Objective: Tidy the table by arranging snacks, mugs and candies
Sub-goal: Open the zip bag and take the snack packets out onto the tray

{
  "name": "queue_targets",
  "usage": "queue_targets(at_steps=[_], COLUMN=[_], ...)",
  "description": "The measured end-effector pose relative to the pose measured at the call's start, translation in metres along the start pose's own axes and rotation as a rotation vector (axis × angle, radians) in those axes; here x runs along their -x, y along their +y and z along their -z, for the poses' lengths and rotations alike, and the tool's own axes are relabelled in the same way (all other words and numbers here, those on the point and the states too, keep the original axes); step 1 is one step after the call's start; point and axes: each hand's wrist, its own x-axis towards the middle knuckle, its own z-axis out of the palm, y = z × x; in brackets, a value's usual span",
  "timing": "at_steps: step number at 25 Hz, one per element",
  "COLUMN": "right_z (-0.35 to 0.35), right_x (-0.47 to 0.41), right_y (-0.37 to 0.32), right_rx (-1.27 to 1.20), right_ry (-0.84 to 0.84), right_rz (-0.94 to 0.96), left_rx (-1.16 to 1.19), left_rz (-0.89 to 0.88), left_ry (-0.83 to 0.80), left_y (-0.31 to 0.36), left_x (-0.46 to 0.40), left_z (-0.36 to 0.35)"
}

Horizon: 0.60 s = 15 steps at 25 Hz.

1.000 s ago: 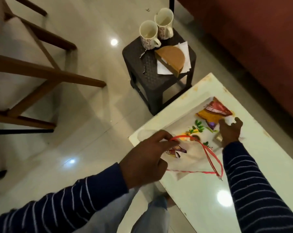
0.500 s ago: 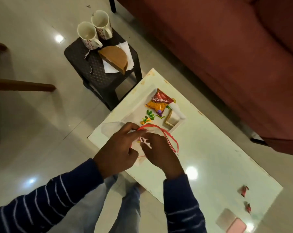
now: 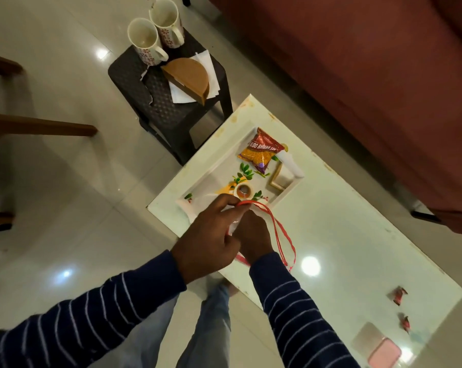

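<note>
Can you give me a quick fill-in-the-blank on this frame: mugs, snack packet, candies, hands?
1. The two white patterned mugs stand on the dark plastic ____.
2. The orange and red snack packet lies in the white floral ____ on the white table.
3. The number of red-wrapped candies lying loose near the table's far end is ____.
4. The left hand and right hand both work at a white bag with ____ handles.

Missing words: stool; tray; two; red

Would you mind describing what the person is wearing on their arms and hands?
Both arms wear long dark navy sleeves with thin pale stripes, ending at the wrists. The left hand and right hand are bare: no gloves, rings or watch show.
</note>
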Motion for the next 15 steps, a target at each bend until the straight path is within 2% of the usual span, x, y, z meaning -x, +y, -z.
queue_targets(at_steps=[2,4,5,8,11,12,15], right_z=[0.008,0.032,0.045,0.098,0.137,0.144,0.143], right_x=[0.015,0.044,0.061,0.100,0.108,0.102,0.060], right_y=[-0.001,0.002,0.003,0.004,0.019,0.028,0.061], right_rx=[0.062,0.008,-0.040,-0.294,-0.457,-0.481,-0.510], right_ry=[0.078,0.267,0.296,0.360,0.646,0.691,0.703], right_rz=[0.061,0.150,0.184,0.151,0.074,0.054,0.024], left_rx=[-0.026,-0.036,-0.044,-0.103,-0.137,-0.141,-0.146], left_rz=[0.049,0.088,0.107,0.137,0.165,0.164,0.150], left_ry=[0.011,0.038,0.050,0.071,0.049,0.040,0.017], left_y=[-0.004,-0.009,-0.013,-0.027,-0.038,-0.040,-0.042], left_x=[-0.005,-0.010,-0.013,-0.019,-0.019,-0.018,-0.015], left_z=[0.000,0.003,0.006,0.015,0.017,0.017,0.019])
